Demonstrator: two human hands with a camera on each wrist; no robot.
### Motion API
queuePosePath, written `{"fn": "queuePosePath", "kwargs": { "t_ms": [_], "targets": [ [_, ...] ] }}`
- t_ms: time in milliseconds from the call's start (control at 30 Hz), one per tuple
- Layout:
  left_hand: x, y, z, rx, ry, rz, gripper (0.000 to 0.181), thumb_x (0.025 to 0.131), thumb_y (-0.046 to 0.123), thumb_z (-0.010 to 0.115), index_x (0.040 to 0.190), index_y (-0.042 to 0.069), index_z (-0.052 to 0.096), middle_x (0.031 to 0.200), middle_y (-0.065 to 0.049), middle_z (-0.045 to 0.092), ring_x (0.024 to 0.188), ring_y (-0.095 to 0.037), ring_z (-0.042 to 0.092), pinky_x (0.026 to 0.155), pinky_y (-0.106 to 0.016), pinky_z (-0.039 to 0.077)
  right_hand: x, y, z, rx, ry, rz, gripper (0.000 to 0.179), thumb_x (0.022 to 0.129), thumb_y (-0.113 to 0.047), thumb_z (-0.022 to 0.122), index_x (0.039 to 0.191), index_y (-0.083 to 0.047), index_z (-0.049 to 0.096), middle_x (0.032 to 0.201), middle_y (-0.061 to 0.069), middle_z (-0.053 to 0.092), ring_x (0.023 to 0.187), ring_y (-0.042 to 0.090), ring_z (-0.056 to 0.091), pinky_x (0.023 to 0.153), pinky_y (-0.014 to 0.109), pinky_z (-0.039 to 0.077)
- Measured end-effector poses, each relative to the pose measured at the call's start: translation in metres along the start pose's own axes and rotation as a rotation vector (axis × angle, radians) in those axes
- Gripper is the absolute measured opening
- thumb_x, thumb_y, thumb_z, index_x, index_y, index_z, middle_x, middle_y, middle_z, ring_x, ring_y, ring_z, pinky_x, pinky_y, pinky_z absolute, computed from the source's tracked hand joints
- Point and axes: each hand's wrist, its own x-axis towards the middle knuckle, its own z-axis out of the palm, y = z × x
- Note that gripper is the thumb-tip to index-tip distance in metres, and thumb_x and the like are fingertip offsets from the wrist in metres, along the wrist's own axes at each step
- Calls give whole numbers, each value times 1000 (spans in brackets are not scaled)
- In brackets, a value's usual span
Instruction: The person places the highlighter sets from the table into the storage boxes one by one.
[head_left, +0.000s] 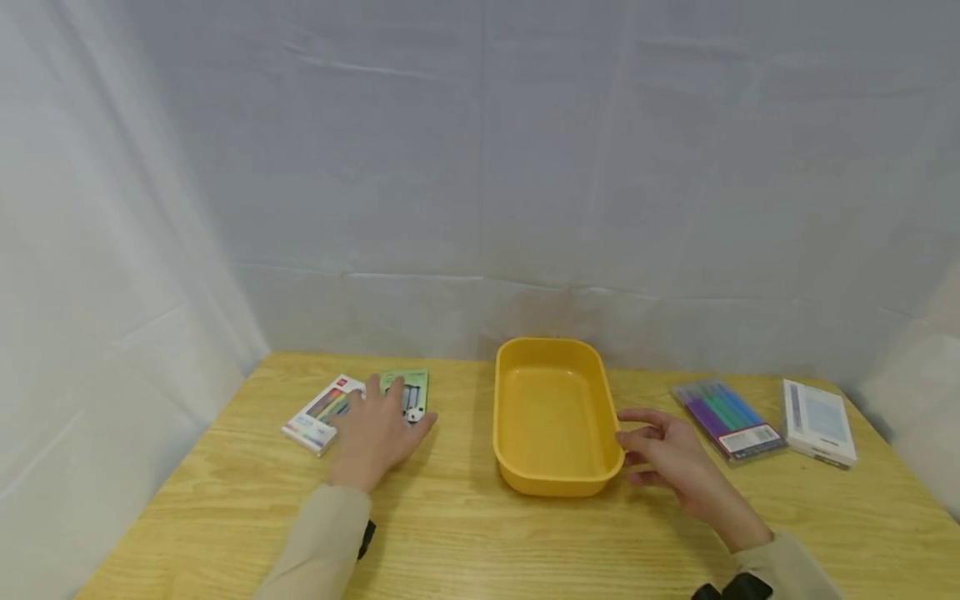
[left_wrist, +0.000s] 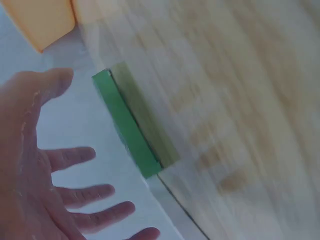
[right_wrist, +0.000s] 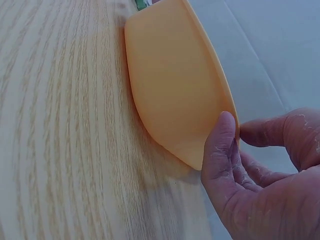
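A yellow plastic basin [head_left: 555,479] stands on the table in the head view. My right hand [head_left: 667,454] is at its right rim, and the right wrist view shows the thumb and fingers [right_wrist: 220,145] on either side of the basin's edge. Farther left, my left hand [head_left: 375,433] is spread palm down, partly hiding a flat green pack [head_left: 416,383] and a white box of coloured pens [head_left: 303,429]. The left wrist view shows the green pack's edge [left_wrist: 127,125] apart from the spread fingers [left_wrist: 82,195].
On the right lie a clear pack of purple, green and blue pens [head_left: 727,421] and a white box [head_left: 817,421]. A pale curtain [head_left: 480,208] hangs behind the wooden table [head_left: 465,542] and on both sides.
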Motion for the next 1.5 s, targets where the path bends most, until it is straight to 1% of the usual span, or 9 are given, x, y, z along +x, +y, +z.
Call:
{"fn": "queuePosePath", "kwargs": {
  "t_ms": [167, 267, 400, 533, 767, 933, 1100, 1200, 1500],
  "targets": [
    [9, 2, 5, 8, -17, -66, 84, 93, 62, 60, 150, 2, 45, 149, -36, 40, 128, -62, 44, 84, -82, 44, 1, -2, 1, 25, -25, -9, 56, 98, -15, 65, 147, 1, 45, 94, 1, 71, 77, 14, 70, 67, 30, 62],
    [15, 2, 6, 4, -37, -75, 83, 94, 60, 59, 149, -1, 45, 149, -38, 39, 130, -63, 41, 84, -81, 45, 1, -3, 2, 40, -30, -18, 55, 98, -14, 65, 147, 2, 44, 93, 1, 72, 77, 14, 70, 67, 30, 62],
    [22, 2, 7, -7, -86, -94, 83, 96, 59, 57, 150, -1, 43, 150, -40, 35, 133, -64, 37, 86, -82, 44, 1, -4, 1, 56, -38, -26, 55, 98, -12, 64, 146, 3, 44, 92, 1, 71, 76, 13, 70, 68, 29, 62],
    [26, 3, 7, -29, -116, -109, 80, 96, 57, 58, 150, 0, 44, 148, -40, 36, 131, -62, 39, 86, -80, 46, 1, -4, 1, 65, -49, -26, 55, 98, -12, 64, 146, 3, 43, 92, 1, 71, 76, 13, 69, 69, 30, 63],
    [31, 7, 6, -42, -137, -98, 75, 93, 51, 63, 153, 9, 44, 145, -38, 42, 127, -59, 44, 82, -74, 50, 2, -3, -1, 61, -46, -23, 56, 98, -13, 65, 147, 3, 43, 93, 1, 70, 76, 14, 69, 69, 30, 63],
    [34, 9, 5, -58, -182, -82, 74, 90, 51, 66, 152, 17, 44, 140, -34, 47, 124, -57, 45, 83, -75, 48, 1, -4, -3, 59, -46, -19, 55, 98, -12, 64, 147, 3, 42, 95, 2, 71, 78, 15, 70, 71, 30, 63],
    [33, 9, 5, -62, -220, -66, 73, 89, 53, 67, 151, 22, 44, 142, -29, 46, 121, -55, 47, 83, -76, 47, 0, -4, -3, 66, -54, -8, 56, 98, -13, 64, 147, 3, 42, 96, 3, 73, 80, 15, 71, 72, 30, 63],
    [31, 9, 5, -64, -232, -59, 72, 89, 52, 68, 151, 23, 44, 143, -27, 46, 119, -54, 47, 83, -77, 46, 0, -2, -4, 86, -68, -3, 58, 98, -12, 64, 148, 4, 40, 96, 2, 73, 81, 15, 71, 74, 30, 63],
    [29, 8, 4, -82, -225, -41, 72, 88, 51, 70, 149, 23, 46, 137, -26, 50, 112, -50, 49, 83, -76, 46, 2, 1, -10, 198, -150, 15, 66, 96, -9, 64, 153, 4, 33, 94, 0, 76, 83, 16, 72, 77, 30, 63]
  ]
}}
